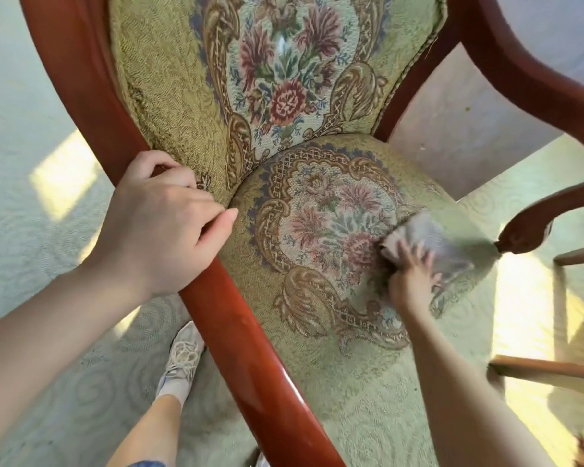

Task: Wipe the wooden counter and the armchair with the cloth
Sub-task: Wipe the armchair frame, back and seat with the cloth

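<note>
1. Head view: I look down on the armchair, its glossy red-brown wooden frame curving around a floral tapestry back and seat
2. My left hand rests on the left armrest of that frame, near where the back meets the seat; the fingers are curled over the wood and closed around it, the thumb pointing toward the seat
3. My right hand lies flat on the seat cushion, toward its right edge, fingers spread apart and pressing down on the cloth
4. The cloth is greyish and folded, lying on the seat between the floral medallion and the right armrest; the hand covers its near part, and both are blurred
5. The right armrest ends in a carved scroll just beside the cloth, not touching it as far as I can tell
6. Below the left armrest I see a leg and a white sneaker standing on the pale patterned carpet, which carries patches of sunlight
7. At the right edge of the picture some wooden bars show, too cropped to identify
</note>
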`<state>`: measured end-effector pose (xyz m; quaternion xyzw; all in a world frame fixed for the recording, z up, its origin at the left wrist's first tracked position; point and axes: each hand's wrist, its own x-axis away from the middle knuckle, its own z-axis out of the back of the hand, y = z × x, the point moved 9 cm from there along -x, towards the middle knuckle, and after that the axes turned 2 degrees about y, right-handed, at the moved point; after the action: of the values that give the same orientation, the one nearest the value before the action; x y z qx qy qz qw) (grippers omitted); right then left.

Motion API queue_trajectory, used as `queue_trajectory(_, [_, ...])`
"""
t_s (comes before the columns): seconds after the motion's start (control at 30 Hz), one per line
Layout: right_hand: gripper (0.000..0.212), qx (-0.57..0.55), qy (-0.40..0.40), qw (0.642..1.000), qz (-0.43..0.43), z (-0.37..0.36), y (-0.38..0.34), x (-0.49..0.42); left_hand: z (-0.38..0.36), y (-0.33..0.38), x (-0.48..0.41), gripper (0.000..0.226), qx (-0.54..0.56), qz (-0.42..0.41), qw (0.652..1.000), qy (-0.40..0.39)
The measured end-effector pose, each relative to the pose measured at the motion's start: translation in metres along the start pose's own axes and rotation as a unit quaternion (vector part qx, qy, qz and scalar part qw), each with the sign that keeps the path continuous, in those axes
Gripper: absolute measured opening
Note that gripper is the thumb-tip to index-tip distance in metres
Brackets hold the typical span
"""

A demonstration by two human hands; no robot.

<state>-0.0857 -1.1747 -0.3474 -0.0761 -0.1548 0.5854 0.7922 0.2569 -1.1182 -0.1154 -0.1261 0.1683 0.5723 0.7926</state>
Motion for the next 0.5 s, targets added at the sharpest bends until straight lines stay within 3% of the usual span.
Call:
queue_trajectory(0.07, [0.081,0.03,0.011,0.989,0.146,-0.021,-0.049,0.046,0.002,-0.001,-0.001,0.053,0.003,0.0,1.0,0.0])
queue_trajectory(0.17, [0.08,0.05,-0.063,0.924,0.374,-0.063,-0.088,0.13,0.003,0.001,-0.001,0.052,0.001,-0.002,1.0,0.0])
queue_trajectory(0.27, [0.077,0.088,-0.099,0.864,0.485,-0.057,-0.064,0.139,0.004,0.004,-0.001,0.051,0.001,-0.01,1.0,0.001])
queue_trajectory(0.33, [0.077,0.087,-0.088,0.891,0.436,-0.038,-0.036,0.103,0.004,0.004,-0.001,0.051,0.003,-0.01,1.0,0.002])
queue_trajectory(0.43, [0.084,0.067,-0.029,0.98,0.187,-0.007,0.007,0.021,0.003,0.003,-0.001,0.052,-0.001,-0.005,1.0,0.0])
queue_trajectory(0.5, [0.088,0.004,-0.031,0.999,0.019,-0.001,0.013,-0.009,0.002,0.003,-0.001,0.052,-0.003,-0.003,1.0,0.003])
